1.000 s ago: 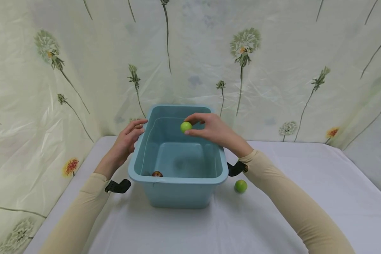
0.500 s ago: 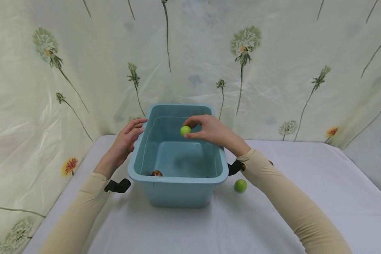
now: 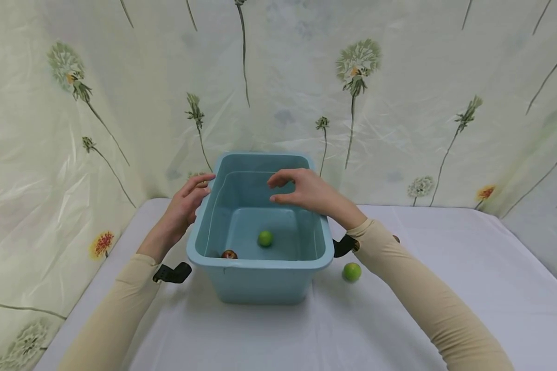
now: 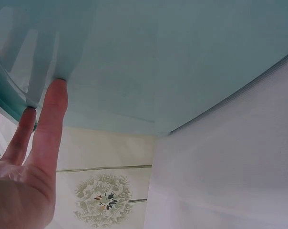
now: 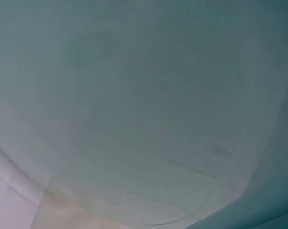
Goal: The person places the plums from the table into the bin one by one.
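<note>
A light blue plastic tub (image 3: 260,264) stands on the table. On its floor lies a round green fruit like a lime (image 3: 265,238), apart from a small red-brown round fruit (image 3: 229,254) half hidden by the front wall. Over the tub's right side, my right hand (image 3: 306,190) holds nothing; thumb and fingers are spread apart. My left hand (image 3: 182,208) is at the tub's left side. In the left wrist view its straight fingers (image 4: 49,124) touch the outer wall. The tub's wall (image 5: 149,95) fills most of the right wrist view, where the hand is hidden.
A second green fruit (image 3: 351,272) sits on the white cloth just right of the tub. Behind my right sleeve (image 3: 413,278), a bit of a reddish-brown thing (image 3: 396,238) peeks out. A flower-printed sheet (image 3: 278,77) hangs behind the table.
My right hand dipped slightly and let go of the green fruit, which dropped onto the tub's floor. The left hand has stayed in place.
</note>
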`<move>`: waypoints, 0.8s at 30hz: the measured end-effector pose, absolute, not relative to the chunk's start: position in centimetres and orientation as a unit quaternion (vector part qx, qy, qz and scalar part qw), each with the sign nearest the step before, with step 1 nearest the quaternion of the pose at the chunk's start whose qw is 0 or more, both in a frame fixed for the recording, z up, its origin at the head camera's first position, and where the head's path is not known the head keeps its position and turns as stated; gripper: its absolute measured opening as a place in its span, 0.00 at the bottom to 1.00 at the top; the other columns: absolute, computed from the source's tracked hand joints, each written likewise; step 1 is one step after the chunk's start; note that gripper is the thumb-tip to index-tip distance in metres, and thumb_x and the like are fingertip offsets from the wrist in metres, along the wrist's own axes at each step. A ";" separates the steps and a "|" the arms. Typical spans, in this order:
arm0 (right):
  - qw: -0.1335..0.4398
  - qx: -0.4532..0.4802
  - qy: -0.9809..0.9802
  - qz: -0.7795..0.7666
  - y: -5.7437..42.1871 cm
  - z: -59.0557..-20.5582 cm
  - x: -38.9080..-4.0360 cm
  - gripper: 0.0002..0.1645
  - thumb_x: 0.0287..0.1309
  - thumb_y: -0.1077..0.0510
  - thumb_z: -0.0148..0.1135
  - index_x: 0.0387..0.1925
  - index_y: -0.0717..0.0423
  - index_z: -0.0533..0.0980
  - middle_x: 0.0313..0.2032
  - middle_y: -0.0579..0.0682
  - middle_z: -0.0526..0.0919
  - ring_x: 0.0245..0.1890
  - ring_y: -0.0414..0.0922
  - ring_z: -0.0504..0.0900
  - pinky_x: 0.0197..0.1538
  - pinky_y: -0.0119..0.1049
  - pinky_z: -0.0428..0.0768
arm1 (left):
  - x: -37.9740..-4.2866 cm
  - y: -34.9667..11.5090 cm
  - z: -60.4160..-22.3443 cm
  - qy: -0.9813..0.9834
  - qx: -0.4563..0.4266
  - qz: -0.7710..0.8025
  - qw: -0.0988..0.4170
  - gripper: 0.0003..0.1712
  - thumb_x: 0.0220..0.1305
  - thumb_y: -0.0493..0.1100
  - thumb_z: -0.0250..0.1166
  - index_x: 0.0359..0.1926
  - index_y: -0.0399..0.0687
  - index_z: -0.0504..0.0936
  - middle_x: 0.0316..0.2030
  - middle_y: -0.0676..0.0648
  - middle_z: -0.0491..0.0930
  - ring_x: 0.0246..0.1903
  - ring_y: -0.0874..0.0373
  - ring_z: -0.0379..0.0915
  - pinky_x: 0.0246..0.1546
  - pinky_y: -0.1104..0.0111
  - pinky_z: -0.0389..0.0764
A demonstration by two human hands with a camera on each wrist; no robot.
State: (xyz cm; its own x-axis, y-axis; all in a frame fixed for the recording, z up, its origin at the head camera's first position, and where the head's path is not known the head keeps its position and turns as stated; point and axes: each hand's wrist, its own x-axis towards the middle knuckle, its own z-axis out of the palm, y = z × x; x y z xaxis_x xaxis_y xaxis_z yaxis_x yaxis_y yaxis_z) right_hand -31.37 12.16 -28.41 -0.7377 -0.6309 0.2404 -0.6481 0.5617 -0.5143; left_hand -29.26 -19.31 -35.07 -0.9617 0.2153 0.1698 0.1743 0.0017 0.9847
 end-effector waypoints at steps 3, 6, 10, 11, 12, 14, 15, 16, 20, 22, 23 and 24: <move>0.017 0.366 -0.880 0.301 12.4 -28.4 -31.4 0.22 0.60 0.49 0.69 0.54 0.50 0.79 0.52 0.50 0.81 0.54 0.46 0.75 0.57 0.46 0.72 | -29.3 -19.3 -35.1 0.705 0.139 0.695 0.016 0.27 0.72 0.55 0.55 0.68 0.58 0.67 0.62 0.45 0.65 0.59 0.47 0.68 0.44 0.61 0.82; 0.023 0.369 -0.875 0.311 12.8 -28.3 -31.3 0.22 0.60 0.49 0.69 0.55 0.49 0.79 0.53 0.50 0.81 0.54 0.46 0.76 0.58 0.48 0.70 | -29.3 -19.3 -35.1 0.703 0.139 0.697 0.016 0.26 0.72 0.55 0.55 0.68 0.58 0.67 0.62 0.45 0.66 0.59 0.47 0.69 0.43 0.61 0.82; 0.043 0.366 -0.872 0.321 13.3 -28.1 -31.0 0.21 0.60 0.50 0.69 0.54 0.49 0.79 0.51 0.47 0.82 0.52 0.44 0.77 0.58 0.48 0.70 | -29.4 -19.4 -35.1 0.703 0.137 0.697 0.016 0.25 0.73 0.54 0.55 0.68 0.58 0.68 0.61 0.45 0.66 0.57 0.48 0.70 0.43 0.62 0.82; 0.047 0.364 -0.872 0.323 13.5 -28.0 -30.9 0.21 0.60 0.50 0.69 0.54 0.49 0.79 0.51 0.46 0.82 0.52 0.43 0.77 0.58 0.48 0.70 | -29.4 -19.4 -35.1 0.703 0.137 0.698 0.016 0.25 0.73 0.54 0.55 0.68 0.58 0.68 0.61 0.45 0.66 0.57 0.49 0.70 0.42 0.63 0.82; 0.051 0.363 -0.872 0.324 13.6 -27.9 -30.8 0.21 0.60 0.50 0.69 0.54 0.49 0.79 0.50 0.45 0.82 0.51 0.42 0.77 0.58 0.48 0.70 | -29.4 -19.4 -35.1 0.702 0.138 0.698 0.017 0.25 0.73 0.54 0.55 0.68 0.58 0.68 0.61 0.45 0.66 0.56 0.49 0.71 0.42 0.63 0.82; 0.056 0.361 -0.871 0.328 13.8 -27.8 -30.6 0.20 0.60 0.50 0.69 0.53 0.49 0.80 0.50 0.44 0.82 0.51 0.41 0.77 0.58 0.47 0.70 | -29.4 -19.4 -35.1 0.702 0.138 0.699 0.017 0.25 0.73 0.53 0.55 0.68 0.57 0.68 0.60 0.45 0.66 0.55 0.49 0.71 0.41 0.64 0.82; 0.058 0.360 -0.872 0.327 14.0 -27.8 -30.5 0.21 0.60 0.50 0.69 0.53 0.48 0.80 0.50 0.42 0.82 0.51 0.41 0.77 0.58 0.47 0.70 | -29.4 -19.4 -35.1 0.702 0.138 0.699 0.017 0.25 0.73 0.53 0.55 0.68 0.57 0.68 0.60 0.44 0.66 0.55 0.49 0.71 0.41 0.64 0.82; 0.058 0.359 -0.872 0.326 14.1 -27.7 -30.4 0.21 0.60 0.49 0.69 0.54 0.48 0.79 0.50 0.42 0.82 0.51 0.40 0.77 0.58 0.46 0.70 | -29.4 -19.4 -35.0 0.702 0.138 0.699 0.017 0.26 0.73 0.53 0.55 0.68 0.57 0.67 0.60 0.44 0.66 0.55 0.49 0.71 0.41 0.64 0.82; 0.060 0.359 -0.873 0.326 14.7 -27.8 -30.1 0.21 0.61 0.48 0.68 0.54 0.47 0.79 0.51 0.42 0.82 0.52 0.41 0.77 0.58 0.46 0.70 | -29.3 -19.3 -34.9 0.701 0.135 0.699 0.020 0.25 0.73 0.52 0.54 0.68 0.56 0.67 0.60 0.45 0.66 0.54 0.49 0.71 0.41 0.64 0.82; 0.064 0.360 -0.871 0.328 15.0 -27.9 -30.0 0.21 0.61 0.47 0.67 0.55 0.47 0.79 0.51 0.42 0.82 0.53 0.41 0.77 0.58 0.46 0.70 | -29.3 -19.2 -34.9 0.701 0.135 0.699 0.020 0.25 0.74 0.52 0.54 0.68 0.56 0.67 0.60 0.45 0.66 0.55 0.49 0.71 0.42 0.64 0.82; 0.067 0.360 -0.870 0.330 15.2 -27.9 -30.0 0.21 0.62 0.47 0.67 0.55 0.47 0.79 0.51 0.42 0.82 0.53 0.41 0.77 0.58 0.46 0.70 | -29.3 -19.2 -35.0 0.702 0.136 0.699 0.019 0.25 0.74 0.52 0.54 0.68 0.56 0.67 0.60 0.45 0.66 0.55 0.49 0.71 0.42 0.64 0.82; 0.070 0.359 -0.870 0.332 15.3 -27.9 -29.9 0.21 0.62 0.47 0.67 0.55 0.46 0.79 0.51 0.41 0.82 0.52 0.41 0.77 0.58 0.46 0.70 | -29.3 -19.2 -35.0 0.702 0.136 0.699 0.019 0.25 0.74 0.52 0.54 0.68 0.56 0.67 0.60 0.45 0.66 0.54 0.49 0.71 0.42 0.64 0.82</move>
